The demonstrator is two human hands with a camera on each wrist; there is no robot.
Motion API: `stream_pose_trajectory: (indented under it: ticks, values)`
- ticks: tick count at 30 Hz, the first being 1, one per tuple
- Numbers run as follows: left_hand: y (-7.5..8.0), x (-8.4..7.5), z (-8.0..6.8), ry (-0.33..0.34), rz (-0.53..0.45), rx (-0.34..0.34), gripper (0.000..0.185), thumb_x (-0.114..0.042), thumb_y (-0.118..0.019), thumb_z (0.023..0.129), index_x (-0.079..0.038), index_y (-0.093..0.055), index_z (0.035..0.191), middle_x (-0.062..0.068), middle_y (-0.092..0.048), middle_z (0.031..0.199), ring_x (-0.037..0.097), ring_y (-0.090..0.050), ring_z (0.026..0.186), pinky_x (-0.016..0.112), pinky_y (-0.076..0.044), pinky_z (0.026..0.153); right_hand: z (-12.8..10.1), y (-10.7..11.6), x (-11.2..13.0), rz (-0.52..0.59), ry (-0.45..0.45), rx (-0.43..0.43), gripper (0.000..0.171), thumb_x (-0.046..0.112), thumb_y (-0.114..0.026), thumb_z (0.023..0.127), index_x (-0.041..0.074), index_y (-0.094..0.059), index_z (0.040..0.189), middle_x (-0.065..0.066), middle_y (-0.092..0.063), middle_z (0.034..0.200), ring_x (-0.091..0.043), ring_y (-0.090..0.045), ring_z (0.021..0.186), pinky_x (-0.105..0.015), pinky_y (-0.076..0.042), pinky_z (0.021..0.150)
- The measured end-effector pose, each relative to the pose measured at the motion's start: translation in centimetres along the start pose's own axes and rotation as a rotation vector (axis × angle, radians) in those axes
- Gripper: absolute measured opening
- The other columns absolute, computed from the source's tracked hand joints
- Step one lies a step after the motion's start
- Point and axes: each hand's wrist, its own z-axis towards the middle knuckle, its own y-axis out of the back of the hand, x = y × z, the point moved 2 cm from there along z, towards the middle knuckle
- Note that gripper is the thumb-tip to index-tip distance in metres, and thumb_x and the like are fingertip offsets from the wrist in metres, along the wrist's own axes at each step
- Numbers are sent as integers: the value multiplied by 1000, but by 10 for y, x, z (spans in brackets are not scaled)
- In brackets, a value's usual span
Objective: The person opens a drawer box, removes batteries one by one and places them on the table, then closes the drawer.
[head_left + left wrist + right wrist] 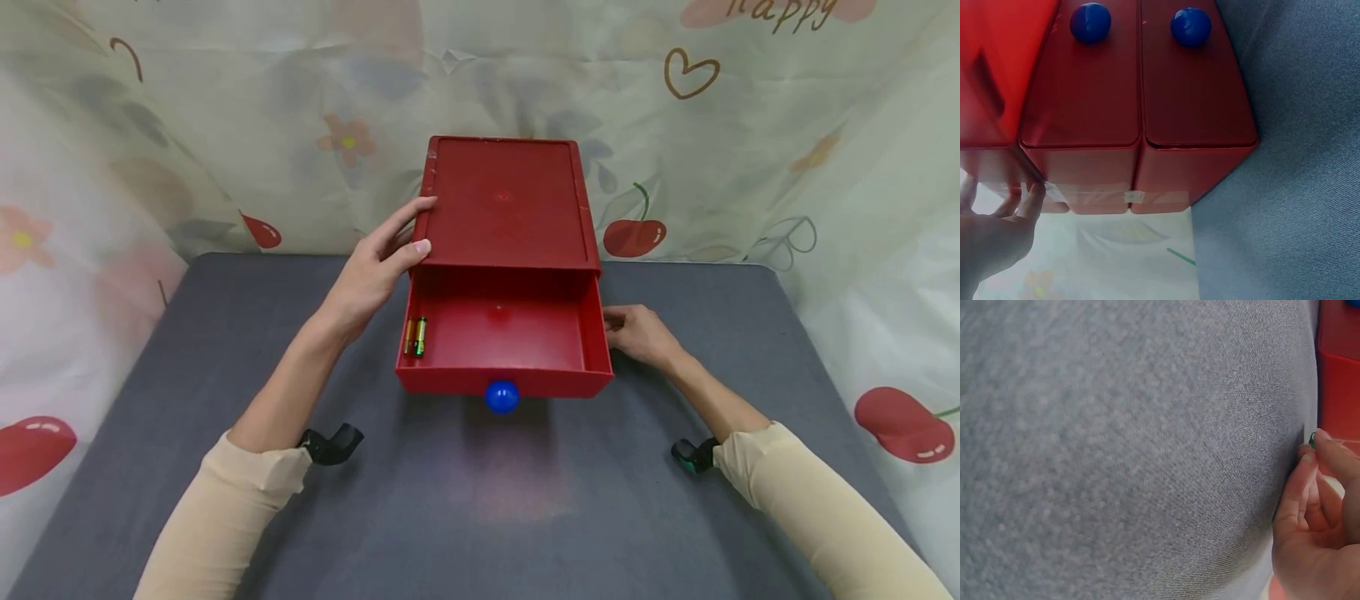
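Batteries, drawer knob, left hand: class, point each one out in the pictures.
batteries [416, 337], head view, middle of the pair in the open drawer's left corner
drawer knob [502, 397], head view, centre of the blue ball
left hand [372, 271], head view, back of the hand

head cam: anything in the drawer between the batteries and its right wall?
Nothing. In the head view the drawer floor is bare red from the batteries at its left wall across to the right wall, where the right hand rests outside.
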Motion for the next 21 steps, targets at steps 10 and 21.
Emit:
stream_pose_trajectory:
  ticks: [10,21]
  values:
    - [-1,-1,0,3,-9,5,53,-22,-53,103,-25,-38,154,-2,-34,156,18,-31,144,46,-32,114,0,1,-1,34,-10,12,42,15,-72,92,-4,-63,128,-16,-73,103,-21,-70,86,-24,-54,73]
    - [-1,0,0,-2,-10,10,52,-23,-53,103,-28,-39,153,-4,-37,154,17,-34,142,45,-35,112,-10,12,1,153,-56,-4,45,19,-65,96,1,-57,137,-14,-72,101,-28,-67,88,-38,-54,83]
